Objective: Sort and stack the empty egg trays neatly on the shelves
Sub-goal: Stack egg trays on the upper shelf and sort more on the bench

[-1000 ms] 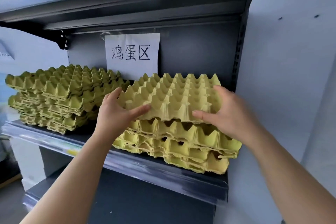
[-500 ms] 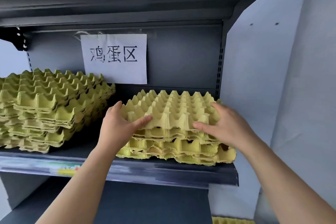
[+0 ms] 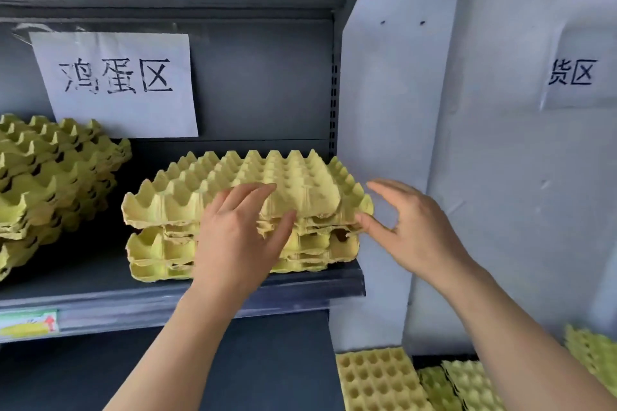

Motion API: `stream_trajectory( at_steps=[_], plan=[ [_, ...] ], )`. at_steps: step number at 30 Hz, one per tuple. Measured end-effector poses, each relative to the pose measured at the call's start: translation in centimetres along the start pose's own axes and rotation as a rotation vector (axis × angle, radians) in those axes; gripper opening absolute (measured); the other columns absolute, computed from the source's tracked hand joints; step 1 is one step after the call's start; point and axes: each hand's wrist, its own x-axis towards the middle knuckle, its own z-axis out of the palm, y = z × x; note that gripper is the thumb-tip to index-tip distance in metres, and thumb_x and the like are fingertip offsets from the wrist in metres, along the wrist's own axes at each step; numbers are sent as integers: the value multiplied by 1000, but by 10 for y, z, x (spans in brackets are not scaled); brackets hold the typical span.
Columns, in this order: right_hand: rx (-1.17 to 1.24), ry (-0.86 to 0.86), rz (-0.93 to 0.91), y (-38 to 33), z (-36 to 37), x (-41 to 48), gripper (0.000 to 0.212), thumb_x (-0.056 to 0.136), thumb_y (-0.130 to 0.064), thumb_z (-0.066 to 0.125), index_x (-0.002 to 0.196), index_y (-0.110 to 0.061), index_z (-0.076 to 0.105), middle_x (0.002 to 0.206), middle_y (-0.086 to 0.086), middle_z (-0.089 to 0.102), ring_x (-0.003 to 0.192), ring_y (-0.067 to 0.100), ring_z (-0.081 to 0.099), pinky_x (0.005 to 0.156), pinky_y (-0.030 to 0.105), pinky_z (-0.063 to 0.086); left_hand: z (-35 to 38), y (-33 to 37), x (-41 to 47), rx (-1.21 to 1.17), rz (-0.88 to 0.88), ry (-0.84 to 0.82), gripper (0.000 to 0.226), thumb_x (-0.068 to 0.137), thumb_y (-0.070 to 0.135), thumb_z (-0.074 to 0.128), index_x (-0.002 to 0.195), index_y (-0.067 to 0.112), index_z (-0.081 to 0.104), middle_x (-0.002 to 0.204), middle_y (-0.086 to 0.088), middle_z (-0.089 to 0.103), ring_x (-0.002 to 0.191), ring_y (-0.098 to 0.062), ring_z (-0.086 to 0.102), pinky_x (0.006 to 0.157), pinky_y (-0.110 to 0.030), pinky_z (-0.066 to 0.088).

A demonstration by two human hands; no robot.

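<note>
A stack of yellow egg trays [image 3: 187, 197] sits at the right end of the dark shelf [image 3: 167, 302]. My left hand [image 3: 238, 237] lies in front of the stack, fingers straight, touching the top tray's front edge. My right hand [image 3: 412, 227] hovers beside the stack's right corner with spread, relaxed fingers, holding nothing; its thumb is close to the corner. A second, taller pile of yellow trays [image 3: 56, 177] stands at the left of the same shelf.
Several loose yellow trays [image 3: 377, 380] lie on the floor at the lower right. A paper sign [image 3: 117, 83] is taped to the shelf's back panel, another sign [image 3: 577, 73] to the white wall at right. A lower shelf [image 3: 267, 360] sits below.
The top tray has settled onto the right stack. Both hands have let go of it: the left now rests on the front edge, the right has pulled off to the right.
</note>
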Motion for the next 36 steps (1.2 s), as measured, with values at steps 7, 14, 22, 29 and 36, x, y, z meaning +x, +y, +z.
stream_trajectory(
  at_steps=[7,14,22,29,36],
  plan=[
    [-160,-30,136,99,-49,-69,43,83,-33,69,120,-10,64,123,2,64,115,22,59,94,24,40,86,100,-35,-180,123,-112,40,85,42,58,108,12,71,106,-1,69,95,-23,59,80,-36,50],
    [-289,-158,326,229,-102,-152,46,88,-36,64,129,-17,59,133,-1,57,125,15,50,98,16,27,201,220,-79,-300,114,-374,43,83,45,54,107,13,72,103,-1,71,94,-27,65,81,-39,52],
    [-336,-285,553,373,-155,-244,44,90,-33,63,129,-14,59,130,1,60,122,18,51,98,24,36,329,342,-141,-335,145,-628,45,81,47,50,101,14,73,98,-2,71,88,-26,67,77,-39,53],
    [-339,-305,766,488,-177,-295,45,92,-35,59,133,-17,55,135,-2,55,128,15,46,101,25,36,443,411,-175,-341,158,-866,39,79,43,62,105,15,72,100,0,71,90,-26,66,80,-41,53],
    [-334,-300,959,605,-177,-315,49,90,-39,59,136,-23,51,139,-6,52,129,13,44,101,27,37,569,471,-186,-372,150,-1062,46,87,42,64,126,18,62,122,-1,63,115,-24,56,100,-39,41]
  ],
)
